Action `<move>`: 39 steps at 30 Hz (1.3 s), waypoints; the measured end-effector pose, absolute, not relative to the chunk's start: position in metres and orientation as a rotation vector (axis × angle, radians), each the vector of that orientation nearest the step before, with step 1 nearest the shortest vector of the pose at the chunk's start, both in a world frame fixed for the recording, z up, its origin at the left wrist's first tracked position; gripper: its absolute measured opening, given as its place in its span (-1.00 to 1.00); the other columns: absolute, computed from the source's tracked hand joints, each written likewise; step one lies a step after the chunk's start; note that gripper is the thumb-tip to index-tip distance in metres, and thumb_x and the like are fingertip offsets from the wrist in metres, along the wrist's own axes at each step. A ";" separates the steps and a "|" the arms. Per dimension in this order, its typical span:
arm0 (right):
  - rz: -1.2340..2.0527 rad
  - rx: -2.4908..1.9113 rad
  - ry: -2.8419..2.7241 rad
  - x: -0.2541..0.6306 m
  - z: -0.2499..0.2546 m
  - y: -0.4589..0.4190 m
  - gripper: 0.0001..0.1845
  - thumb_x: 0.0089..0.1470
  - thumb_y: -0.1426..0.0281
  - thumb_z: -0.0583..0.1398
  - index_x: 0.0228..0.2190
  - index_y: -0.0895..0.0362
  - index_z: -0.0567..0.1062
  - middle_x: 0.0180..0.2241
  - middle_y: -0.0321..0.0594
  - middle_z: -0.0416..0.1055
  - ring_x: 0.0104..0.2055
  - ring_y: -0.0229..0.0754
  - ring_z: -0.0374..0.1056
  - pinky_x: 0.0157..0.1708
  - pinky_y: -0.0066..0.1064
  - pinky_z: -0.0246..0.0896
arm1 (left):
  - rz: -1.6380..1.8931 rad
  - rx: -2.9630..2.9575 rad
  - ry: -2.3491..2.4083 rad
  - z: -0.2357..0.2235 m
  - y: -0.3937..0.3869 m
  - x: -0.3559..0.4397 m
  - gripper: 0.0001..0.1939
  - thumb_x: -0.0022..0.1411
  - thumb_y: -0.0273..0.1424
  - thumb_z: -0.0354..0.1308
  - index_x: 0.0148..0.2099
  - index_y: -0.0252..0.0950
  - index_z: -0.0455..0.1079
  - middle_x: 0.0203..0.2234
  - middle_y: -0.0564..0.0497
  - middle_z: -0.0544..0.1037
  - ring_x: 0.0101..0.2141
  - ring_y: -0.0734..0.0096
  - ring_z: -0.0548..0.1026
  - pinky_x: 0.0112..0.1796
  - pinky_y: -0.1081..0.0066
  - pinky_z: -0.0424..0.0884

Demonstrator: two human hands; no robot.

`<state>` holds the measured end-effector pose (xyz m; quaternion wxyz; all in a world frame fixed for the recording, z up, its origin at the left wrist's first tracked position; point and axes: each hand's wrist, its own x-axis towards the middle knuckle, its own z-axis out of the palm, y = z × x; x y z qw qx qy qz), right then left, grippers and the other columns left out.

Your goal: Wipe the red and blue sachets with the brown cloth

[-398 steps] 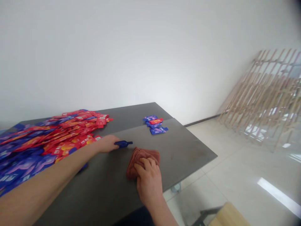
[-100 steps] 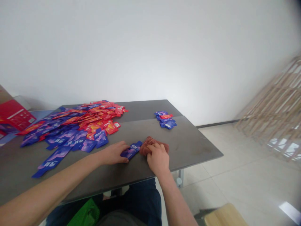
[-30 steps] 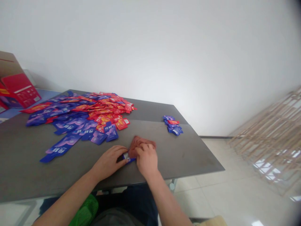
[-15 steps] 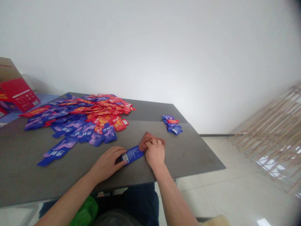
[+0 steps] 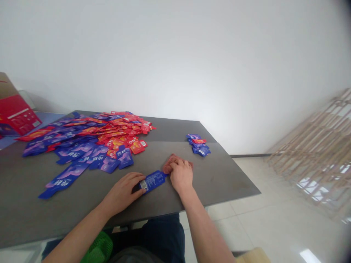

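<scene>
1. Two hands at the desk (image 5: 219, 179): one left hand (image 5: 122, 191) and one right hand (image 5: 179, 175).
2. One long blue sachet (image 5: 152, 180), between the hands.
3. One brown towel (image 5: 170, 162), mostly under the right hand.
4. One large heap of red and blue sachets (image 5: 93, 137) on the left of the desk, too many and too overlapped to count.
5. One small pile of sachets (image 5: 197, 145) at the far right of the desk, about six, with one red sachet (image 5: 199, 141) showing among the blue.
6. One cardboard box (image 5: 16, 113) beyond the desk's far left corner.
7. One wooden lattice (image 5: 315, 146), on the right.
</scene>
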<state>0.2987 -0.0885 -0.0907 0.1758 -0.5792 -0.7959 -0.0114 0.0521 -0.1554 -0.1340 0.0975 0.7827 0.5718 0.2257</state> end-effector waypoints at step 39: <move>-0.026 -1.749 -1.999 0.354 -0.130 -0.089 -0.68 0.30 0.41 0.12 -0.03 -0.02 0.61 0.09 -0.11 0.45 0.09 0.05 0.17 -0.01 -0.18 0.12 | -0.227 2.524 1.570 -0.066 -0.115 0.097 -0.51 0.09 -0.35 0.25 0.08 -0.37 0.53 -0.07 -0.27 0.53 -0.03 -0.09 0.55 0.05 0.10 0.45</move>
